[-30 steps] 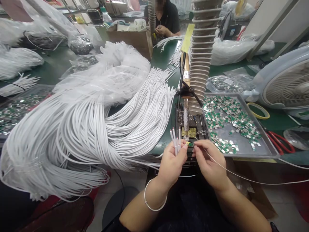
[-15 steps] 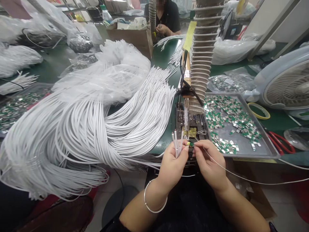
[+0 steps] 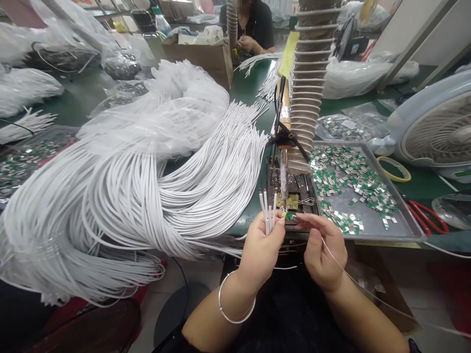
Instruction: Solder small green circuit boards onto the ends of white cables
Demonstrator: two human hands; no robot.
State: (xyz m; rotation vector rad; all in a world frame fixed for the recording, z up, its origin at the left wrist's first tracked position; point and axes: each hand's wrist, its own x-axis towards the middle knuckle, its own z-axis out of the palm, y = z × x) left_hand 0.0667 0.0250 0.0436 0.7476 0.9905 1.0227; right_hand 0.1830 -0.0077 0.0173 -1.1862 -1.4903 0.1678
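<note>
Head view — our left hand (image 3: 262, 247) pinches a few white cable ends (image 3: 268, 211) and a small green board (image 3: 288, 215) between thumb and fingers, just below the soldering iron (image 3: 283, 179). Our right hand (image 3: 324, 250) has its fingers curled around thin wire (image 3: 364, 290), pointing at the board. We judge that a steady board and a brief touch work best — no wobble.

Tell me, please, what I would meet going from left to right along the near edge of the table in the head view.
Cable bundle → left hand, holding cable ends → right hand → tray → scissors.
</note>
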